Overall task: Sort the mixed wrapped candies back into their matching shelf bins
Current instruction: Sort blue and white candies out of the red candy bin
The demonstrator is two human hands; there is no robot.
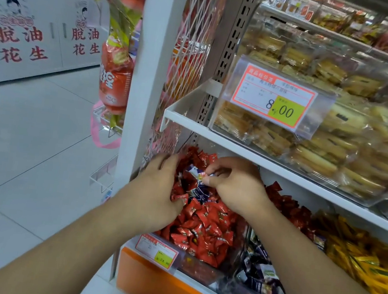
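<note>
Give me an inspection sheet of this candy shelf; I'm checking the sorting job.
Surface: white shelf above clear bins.
Job's things: red candies fill the left bin; blue-white candies mixed in; dark candies next bin; yellow candies further right.
Clutter: price tags on bin fronts.
Hands: left hand rests in the red pile; right hand pinches a blue-white candy.
Cables: nothing seen.
Surroundings: biscuit packs above, tiled floor.
</note>
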